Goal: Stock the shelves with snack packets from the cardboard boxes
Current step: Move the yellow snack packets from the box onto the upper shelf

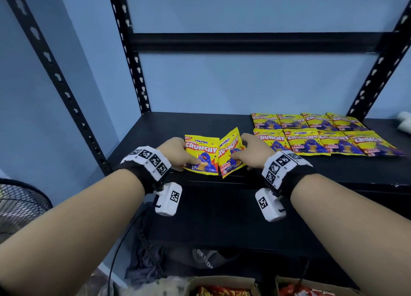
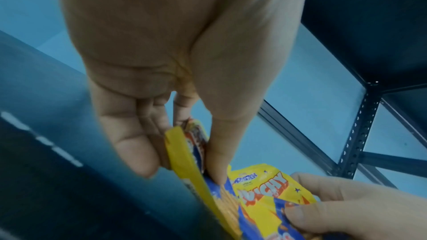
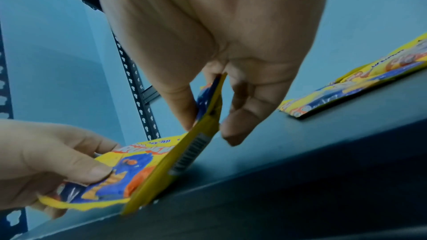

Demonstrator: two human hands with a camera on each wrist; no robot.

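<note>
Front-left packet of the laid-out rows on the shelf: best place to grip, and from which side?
Judging by its pose, pinch the near bottom seam of the front-left packet, coming from the shelf front. It lies flat, neighbours crowd its right and back, and the right hand, which holds another packet, covers its left corner.

At the shelf's (image 1: pixel 178 122) front edge, the left hand (image 1: pixel 175 153) and right hand (image 1: pixel 255 151) each pinch a yellow snack packet (image 1: pixel 201 155), (image 1: pixel 231 153); eight more packets (image 1: pixel 320 133) lie flat at right.
</note>
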